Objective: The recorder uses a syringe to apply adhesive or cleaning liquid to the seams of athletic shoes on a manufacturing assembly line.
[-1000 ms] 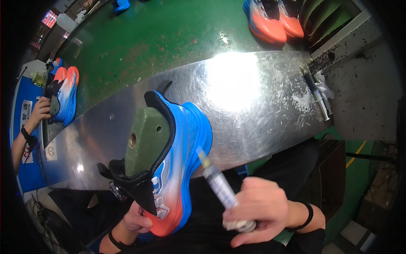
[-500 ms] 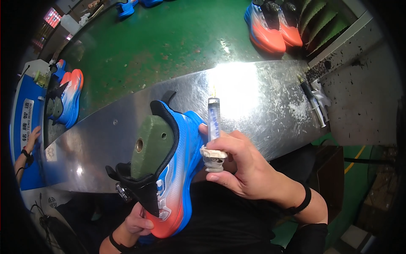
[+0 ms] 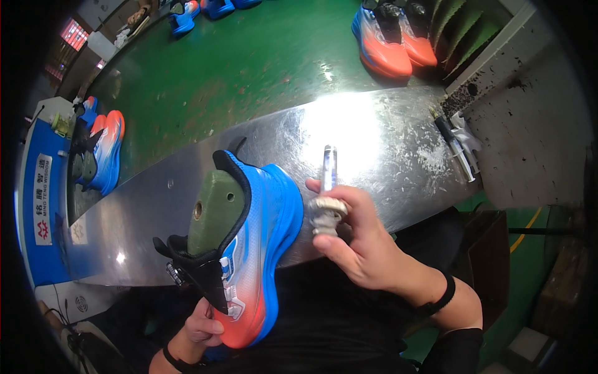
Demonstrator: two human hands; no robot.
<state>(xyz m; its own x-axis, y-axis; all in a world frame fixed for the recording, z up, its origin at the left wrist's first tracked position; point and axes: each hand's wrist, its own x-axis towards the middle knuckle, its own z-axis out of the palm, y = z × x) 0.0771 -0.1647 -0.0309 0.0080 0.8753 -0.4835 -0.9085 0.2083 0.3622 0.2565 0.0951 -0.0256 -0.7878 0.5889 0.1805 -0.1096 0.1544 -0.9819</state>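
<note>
Head view: left hand [image 3: 204, 324] clamped on orange toe of shoe [image 3: 252, 258], fingertips hidden underneath. Right hand [image 3: 358, 240], fingers clamped round syringe [image 3: 329, 169], tip lost against glare. Textured shoe, smooth green block [image 3: 215, 218] inside, overlaps scratched metal table [image 3: 149, 212]; contact unclear. Far shoes [image 3: 217, 7] cropped.

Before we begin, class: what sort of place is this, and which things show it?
Probably a footwear factory or workshop: a held shoe with a green block inside, more matching shoes on the green table, and a syringe in the right hand.
</note>
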